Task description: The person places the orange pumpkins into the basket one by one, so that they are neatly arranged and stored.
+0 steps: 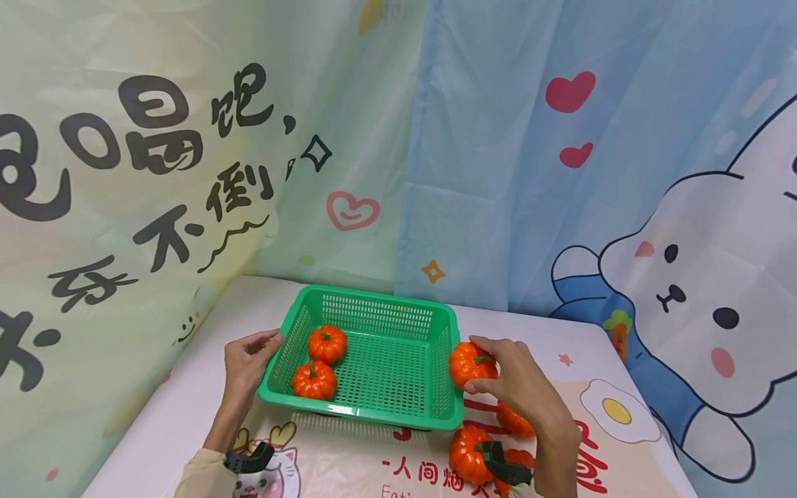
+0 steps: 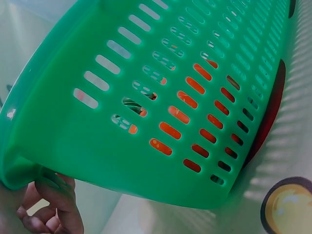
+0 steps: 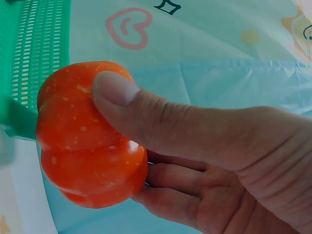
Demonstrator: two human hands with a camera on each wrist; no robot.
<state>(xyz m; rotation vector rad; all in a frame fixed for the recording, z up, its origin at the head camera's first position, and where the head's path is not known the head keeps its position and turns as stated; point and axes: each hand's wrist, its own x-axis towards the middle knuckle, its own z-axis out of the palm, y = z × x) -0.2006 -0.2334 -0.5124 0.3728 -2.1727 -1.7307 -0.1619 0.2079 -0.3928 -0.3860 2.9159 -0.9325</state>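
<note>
A green plastic basket (image 1: pixel 398 417) with slotted walls sits on the table, and two small orange pumpkins lie at its left side: one pumpkin (image 1: pixel 327 345) behind the other pumpkin (image 1: pixel 314 381). My left hand (image 1: pixel 248 365) grips the basket's left rim; in the left wrist view its curled fingers (image 2: pixel 61 202) show under the rim. Between thumb and fingers my right hand (image 1: pixel 519 380) holds another orange pumpkin (image 3: pixel 92 141), just by the basket's right rim. Part of that pumpkin is hidden by the thumb.
More pumpkins lie on the table near my right wrist: a front pumpkin (image 1: pixel 468 454), one pumpkin (image 1: pixel 515 420) behind it and another partly covered by the wrist strap. The tablecloth (image 1: pixel 349 456) has printed pictures and lettering. A printed curtain (image 1: pixel 467 207) hangs behind the table.
</note>
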